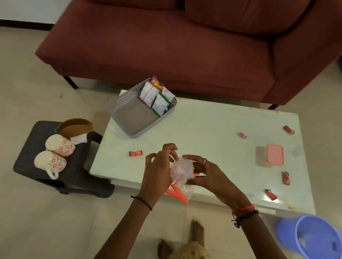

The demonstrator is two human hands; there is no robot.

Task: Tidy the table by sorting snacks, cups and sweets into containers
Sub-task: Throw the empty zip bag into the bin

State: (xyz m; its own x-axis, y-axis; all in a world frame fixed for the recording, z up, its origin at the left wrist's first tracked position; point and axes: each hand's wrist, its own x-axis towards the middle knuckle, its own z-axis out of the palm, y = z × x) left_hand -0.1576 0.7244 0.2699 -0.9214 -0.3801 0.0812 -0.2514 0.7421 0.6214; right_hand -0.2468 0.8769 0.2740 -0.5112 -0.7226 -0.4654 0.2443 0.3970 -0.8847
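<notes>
Over the near edge of the pale table (210, 121), my left hand (157, 169) and my right hand (207, 175) both grip a crumpled clear plastic bag (182, 171) with an orange-red strip hanging below it. A grey basket (123, 103) at the table's far left corner holds several snack packets (155, 98). Wrapped sweets lie scattered: one red sweet (135, 153) left of my hands, a pink sweet (242, 135), and red sweets (288, 130) along the right side. A pink-lidded box (274, 154) stands at the right. Two floral cups (60, 144) lie on a dark stool.
The dark stool (31, 158) left of the table also carries a brown holder (77, 126) with tissue. A blue bucket (320, 242) sits on the floor at the right. A maroon sofa (177, 43) stands behind the table. My bare feet are below.
</notes>
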